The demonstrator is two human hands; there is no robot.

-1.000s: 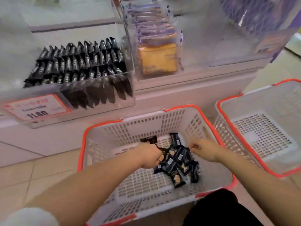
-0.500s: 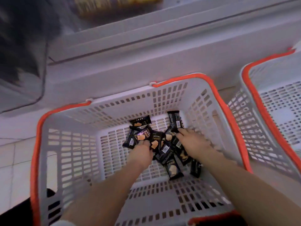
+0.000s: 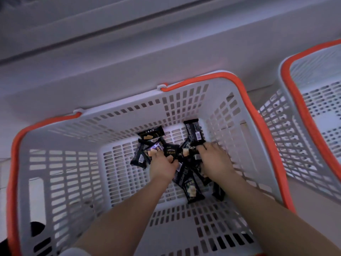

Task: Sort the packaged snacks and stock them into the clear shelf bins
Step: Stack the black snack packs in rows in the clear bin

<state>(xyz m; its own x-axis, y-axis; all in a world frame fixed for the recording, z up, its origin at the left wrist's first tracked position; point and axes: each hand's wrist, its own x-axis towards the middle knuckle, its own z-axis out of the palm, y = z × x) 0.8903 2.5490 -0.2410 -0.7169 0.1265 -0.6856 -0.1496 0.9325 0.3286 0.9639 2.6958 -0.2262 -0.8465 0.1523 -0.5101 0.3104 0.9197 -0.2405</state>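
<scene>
Head view: both hands reach down into a white slotted basket (image 3: 60, 163) with an orange rim, onto a heap of black snack packets (image 3: 191, 189) on its floor. The left hand (image 3: 162, 167) curls round several packets; the right hand (image 3: 215, 161) presses curled fingers onto others, grip unclear. A second basket (image 3: 302, 115) stands just beside it, to the right.

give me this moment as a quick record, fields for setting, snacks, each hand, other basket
setting: white basket with orange rim on the floor by a shelf base
snacks: black snack packs piled on the basket floor
left hand: gripping packs in the pile
right hand: fingers curled onto packs
other basket: to the right, no snacks in the visible part
</scene>
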